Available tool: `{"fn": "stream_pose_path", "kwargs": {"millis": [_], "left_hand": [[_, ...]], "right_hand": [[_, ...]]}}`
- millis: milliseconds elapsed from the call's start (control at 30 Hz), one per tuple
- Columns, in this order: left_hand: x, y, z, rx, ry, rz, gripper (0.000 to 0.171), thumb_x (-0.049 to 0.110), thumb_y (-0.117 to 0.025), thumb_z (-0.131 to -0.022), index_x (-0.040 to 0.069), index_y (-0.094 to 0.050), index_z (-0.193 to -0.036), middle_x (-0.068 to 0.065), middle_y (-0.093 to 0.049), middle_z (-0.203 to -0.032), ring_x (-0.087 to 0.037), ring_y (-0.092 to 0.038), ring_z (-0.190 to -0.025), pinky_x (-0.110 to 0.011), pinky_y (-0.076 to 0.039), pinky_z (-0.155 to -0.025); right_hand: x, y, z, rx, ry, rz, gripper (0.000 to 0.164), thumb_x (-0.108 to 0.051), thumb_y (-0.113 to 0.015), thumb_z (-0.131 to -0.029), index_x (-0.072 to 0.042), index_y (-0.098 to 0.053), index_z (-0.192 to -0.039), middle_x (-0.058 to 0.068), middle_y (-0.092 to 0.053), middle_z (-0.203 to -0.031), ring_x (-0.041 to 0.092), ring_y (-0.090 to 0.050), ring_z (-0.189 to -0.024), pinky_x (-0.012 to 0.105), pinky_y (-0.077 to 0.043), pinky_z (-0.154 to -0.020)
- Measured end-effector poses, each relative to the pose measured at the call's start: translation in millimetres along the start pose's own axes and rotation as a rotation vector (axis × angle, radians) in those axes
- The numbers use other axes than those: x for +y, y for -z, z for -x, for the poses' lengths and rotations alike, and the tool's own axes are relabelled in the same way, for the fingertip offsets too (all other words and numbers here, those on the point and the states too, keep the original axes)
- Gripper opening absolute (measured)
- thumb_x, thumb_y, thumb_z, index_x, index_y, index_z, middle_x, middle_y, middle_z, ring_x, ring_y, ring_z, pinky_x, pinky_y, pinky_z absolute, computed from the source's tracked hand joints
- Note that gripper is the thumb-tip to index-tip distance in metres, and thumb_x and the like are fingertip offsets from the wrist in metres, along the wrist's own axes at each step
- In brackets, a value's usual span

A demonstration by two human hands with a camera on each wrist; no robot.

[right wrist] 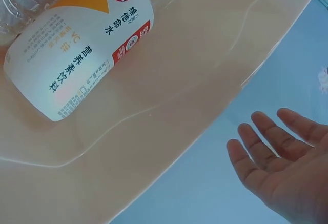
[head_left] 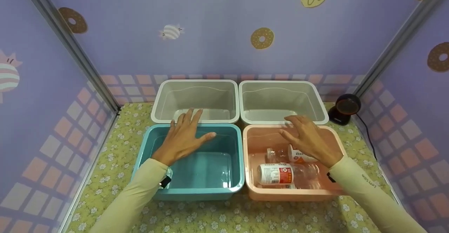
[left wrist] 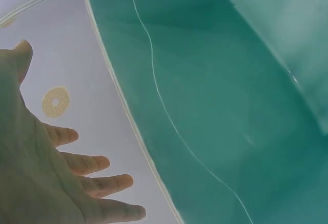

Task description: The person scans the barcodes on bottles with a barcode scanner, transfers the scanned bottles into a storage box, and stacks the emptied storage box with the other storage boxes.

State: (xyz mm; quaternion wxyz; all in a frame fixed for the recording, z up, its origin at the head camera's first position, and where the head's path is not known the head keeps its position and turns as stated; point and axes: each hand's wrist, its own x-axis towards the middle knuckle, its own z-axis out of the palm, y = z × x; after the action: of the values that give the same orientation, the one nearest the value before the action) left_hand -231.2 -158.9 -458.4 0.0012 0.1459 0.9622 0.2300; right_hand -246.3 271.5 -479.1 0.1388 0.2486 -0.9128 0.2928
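In my head view, left hand (head_left: 183, 137) spread above the teal tub (head_left: 196, 191), right hand (head_left: 309, 138) loosely spread above the peach tub (head_left: 298, 192), clear bottles (head_left: 277, 174) lying inside it, two grey tubs (head_left: 196, 98) behind that neither wrist view gives me, a white label (right wrist: 84, 55) crisply legible only from my right wrist

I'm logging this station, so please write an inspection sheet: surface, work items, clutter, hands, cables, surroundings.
Surface: yellow-green tabletop with a white flower pattern.
Work items: teal bin and peach bin in front, two pale grey bins behind; at least two labelled clear bottles lie in the peach bin.
Clutter: black device at right rear; something see-through beside the left wrist, too hidden to identify.
Hands: left hand over the teal bin, right hand over the peach bin, neither holding anything.
Cables: one dark cable from the black device, along the right side.
Surroundings: purple walls with doughnut prints, grey corner posts.
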Motion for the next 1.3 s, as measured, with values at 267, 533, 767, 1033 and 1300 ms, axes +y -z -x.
{"fn": "stream_pose_path", "kwargs": {"millis": [267,533,767,1033,1300], "left_hand": [[-0.5,9.5,9.5,0.003,0.005,0.004,0.112,0.089,-0.048,-0.098,0.017,-0.019,-0.179,-0.021,-0.016,-0.182,-0.048,-0.015,-0.167,-0.08,-0.009,-0.128],[-6.8,16.9,19.9,0.03,0.009,0.01,0.106,0.08,-0.054,-0.102,0.015,-0.02,-0.178,-0.022,-0.019,-0.181,-0.05,-0.019,-0.166,-0.081,-0.012,-0.127],[-13.1,18.2,33.2,0.037,0.016,0.035,0.105,0.077,-0.058,-0.103,0.015,-0.018,-0.179,-0.021,-0.015,-0.183,-0.05,-0.017,-0.166,-0.08,-0.012,-0.127],[-22.4,21.9,49.6,0.062,0.018,0.05,0.102,0.071,-0.061,-0.105,0.013,-0.019,-0.178,-0.025,-0.017,-0.181,-0.052,-0.019,-0.165,-0.079,-0.012,-0.127],[-35.4,24.1,70.0,0.088,0.047,0.08,0.102,0.068,-0.063,-0.105,0.012,-0.021,-0.178,-0.029,-0.019,-0.179,-0.055,-0.019,-0.163,-0.079,-0.013,-0.127]], "right_hand": [[5,-7,0,0.07,0.123,-0.003,0.043,-0.016,-0.083,-0.098,0.01,-0.07,-0.13,0.029,-0.072,-0.125,0.049,-0.066,-0.118,0.066,-0.053,-0.102],[1,-4,5,-0.049,0.067,-0.015,0.049,-0.022,-0.079,-0.103,0.01,-0.068,-0.138,0.03,-0.067,-0.138,0.051,-0.061,-0.131,0.068,-0.047,-0.113],[0,-5,10,-0.1,0.057,-0.007,0.049,-0.024,-0.077,-0.105,0.007,-0.067,-0.141,0.028,-0.066,-0.139,0.049,-0.061,-0.132,0.067,-0.049,-0.113],[6,-12,11,0.005,0.238,0.015,0.041,-0.013,-0.084,-0.094,0.01,-0.073,-0.125,0.026,-0.074,-0.121,0.047,-0.067,-0.116,0.065,-0.054,-0.102],[6,-12,17,-0.011,0.275,0.023,0.04,-0.008,-0.083,-0.093,0.008,-0.073,-0.129,0.025,-0.073,-0.124,0.044,-0.067,-0.117,0.066,-0.055,-0.099]]}}
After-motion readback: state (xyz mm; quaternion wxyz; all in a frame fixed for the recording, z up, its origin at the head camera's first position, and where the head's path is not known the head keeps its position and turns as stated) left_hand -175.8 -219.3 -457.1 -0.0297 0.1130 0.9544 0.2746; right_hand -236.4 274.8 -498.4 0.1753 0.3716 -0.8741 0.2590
